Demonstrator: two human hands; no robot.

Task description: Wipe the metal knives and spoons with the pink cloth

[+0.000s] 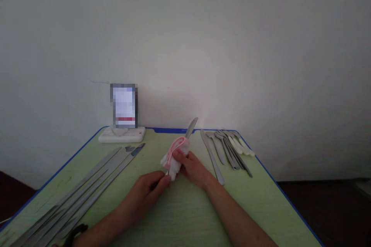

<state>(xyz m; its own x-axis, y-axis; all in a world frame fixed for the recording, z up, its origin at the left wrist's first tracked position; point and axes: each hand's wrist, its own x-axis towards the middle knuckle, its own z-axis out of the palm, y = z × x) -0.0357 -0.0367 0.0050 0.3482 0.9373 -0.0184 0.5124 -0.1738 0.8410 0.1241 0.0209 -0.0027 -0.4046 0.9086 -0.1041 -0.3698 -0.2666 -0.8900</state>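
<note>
A table knife (pixel 191 127) is held above the middle of the green table, its blade pointing up and away to the right. My left hand (pixel 152 185) pinches the lower end of its handle. A pink and white cloth (pixel 176 156) is folded around the middle of the knife and hides that part. My right hand (pixel 189 164) is closed on the cloth, thumb on top, with the knife inside it. Right of my right hand, another table knife (pixel 213 158) lies flat beside a spoon (pixel 216 148).
Several long table knives (pixel 95 185) lie side by side on the left of the green table (pixel 179 216). Several spoons and other cutlery (pixel 230 150), some white-handled, are heaped at the right. A blurred-out screen (pixel 124 106) stands on a white base (pixel 121 135) at the back, near the wall.
</note>
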